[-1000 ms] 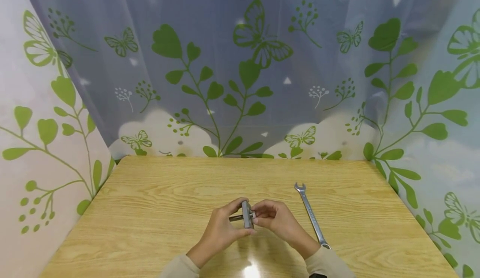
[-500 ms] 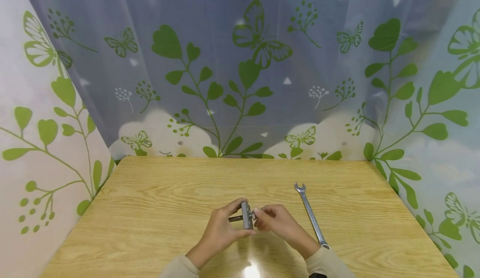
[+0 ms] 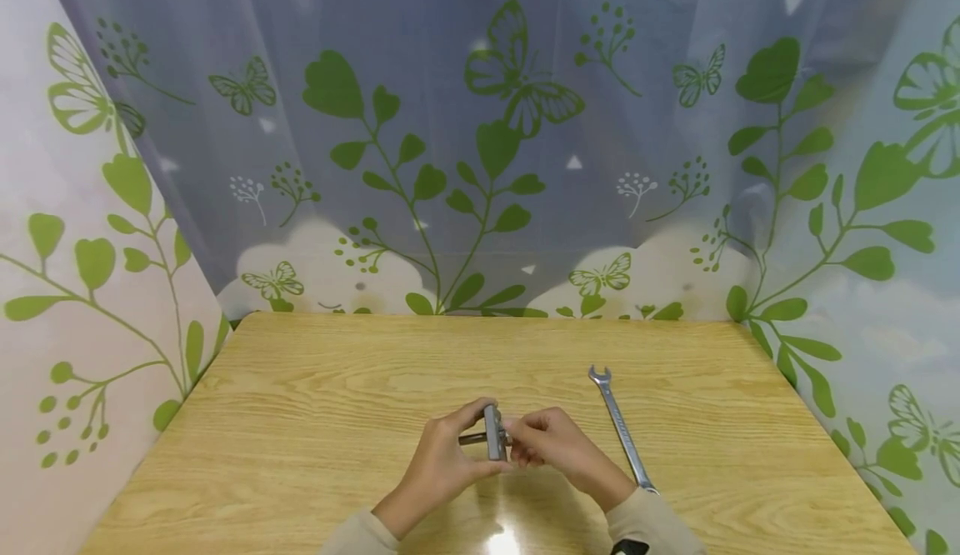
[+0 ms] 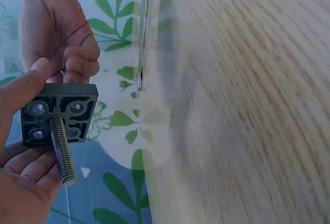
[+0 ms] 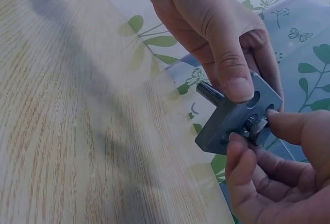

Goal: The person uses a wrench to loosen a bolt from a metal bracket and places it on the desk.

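My left hand [image 3: 438, 459] holds a small square grey plate [image 3: 492, 432] by its edges, thumb on one edge and fingers on the opposite one, above the table. A threaded bolt [image 4: 62, 152] runs through the middle of the plate, its long shank pointing back toward my left palm. In the right wrist view the bolt's head [image 5: 259, 127] stands off the plate's other face, with a short stretch of thread showing between. My right hand [image 3: 558, 451] pinches that head between thumb and fingers. Recesses and round holes mark the plate's ribbed face in the left wrist view.
A combination wrench [image 3: 622, 432] lies on the wood-grain table [image 3: 337, 388], just right of my right hand, its lower end by the sleeve. Patterned curtains [image 3: 420, 122] hang around the table's back and sides.
My right thumb has swung up from below the bolt's head to its upper side, with the fingers moving beneath, a twisting motion. The left hand and plate have stayed nearly in place.
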The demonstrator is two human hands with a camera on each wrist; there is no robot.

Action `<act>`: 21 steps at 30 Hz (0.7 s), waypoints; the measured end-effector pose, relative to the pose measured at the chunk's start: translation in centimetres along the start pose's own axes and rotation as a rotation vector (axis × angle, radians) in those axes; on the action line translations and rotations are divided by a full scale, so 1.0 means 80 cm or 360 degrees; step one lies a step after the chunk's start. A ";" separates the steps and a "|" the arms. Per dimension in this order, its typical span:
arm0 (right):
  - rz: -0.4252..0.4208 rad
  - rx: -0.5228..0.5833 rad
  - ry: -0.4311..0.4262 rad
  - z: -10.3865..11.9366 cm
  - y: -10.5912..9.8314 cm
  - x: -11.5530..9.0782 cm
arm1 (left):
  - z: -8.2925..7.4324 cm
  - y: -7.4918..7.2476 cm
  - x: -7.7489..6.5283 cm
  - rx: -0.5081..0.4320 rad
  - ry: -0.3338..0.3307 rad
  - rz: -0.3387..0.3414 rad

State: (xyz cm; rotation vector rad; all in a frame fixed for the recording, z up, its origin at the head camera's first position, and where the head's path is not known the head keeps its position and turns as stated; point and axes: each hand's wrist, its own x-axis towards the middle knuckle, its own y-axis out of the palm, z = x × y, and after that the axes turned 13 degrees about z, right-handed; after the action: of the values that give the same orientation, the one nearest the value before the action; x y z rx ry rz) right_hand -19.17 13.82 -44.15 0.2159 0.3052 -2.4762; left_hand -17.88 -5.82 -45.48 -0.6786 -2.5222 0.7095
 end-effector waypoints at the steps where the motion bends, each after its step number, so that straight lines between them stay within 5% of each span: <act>1: 0.0001 -0.0026 -0.0027 0.000 -0.001 -0.001 | 0.001 0.000 0.000 -0.0011 -0.0002 0.0006; 9: 0.0008 -0.0106 -0.0263 0.000 -0.003 -0.004 | 0.003 0.000 -0.001 -0.0087 -0.0008 0.0003; 17: 0.0003 -0.0118 -0.0280 0.000 -0.002 -0.003 | 0.002 -0.002 -0.002 -0.0074 -0.0022 0.0001; 21: 0.0021 -0.0090 -0.0185 -0.001 -0.003 -0.004 | 0.003 -0.002 -0.002 -0.0076 -0.0017 0.0006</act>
State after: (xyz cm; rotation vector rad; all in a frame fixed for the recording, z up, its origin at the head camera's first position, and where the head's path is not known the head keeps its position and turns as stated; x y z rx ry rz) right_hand -19.06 14.17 -44.10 0.0502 0.3230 -2.4516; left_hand -17.91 -6.12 -45.61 -0.6979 -2.5556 0.6573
